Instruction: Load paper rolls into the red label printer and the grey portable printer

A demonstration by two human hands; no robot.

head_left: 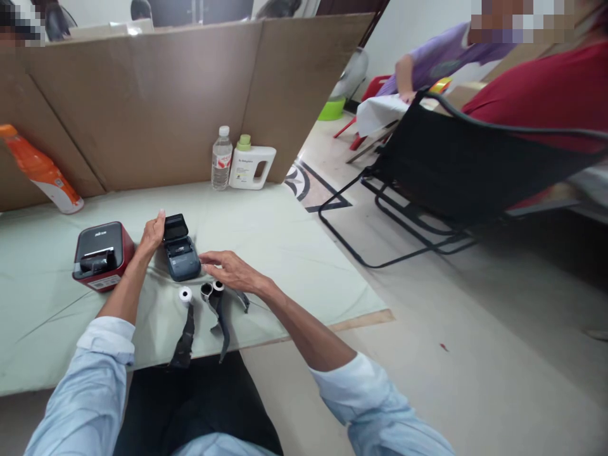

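Observation:
A small dark portable printer [183, 266] sits on the table with its lid [175, 227] flipped up, showing the inner bay. My left hand [152, 234] is at the left edge of the raised lid, closed against it, with some fingers hidden. At the printer's right side is my right hand [231, 269], fingers stretched toward the casing and apparently holding nothing; whether the tips touch it is unclear. In front of the printer lie a white paper roll [185, 295] with a dark strip and more small rolls [217, 287] with curling dark strips.
A red and black box-shaped printer [102, 253] stands to the left. Farther back are an orange bottle [45, 171], a clear water bottle [221, 158] and a white jug [251, 166], before a cardboard screen [166, 107]. A black folding chair [451, 164] and other people are on the right.

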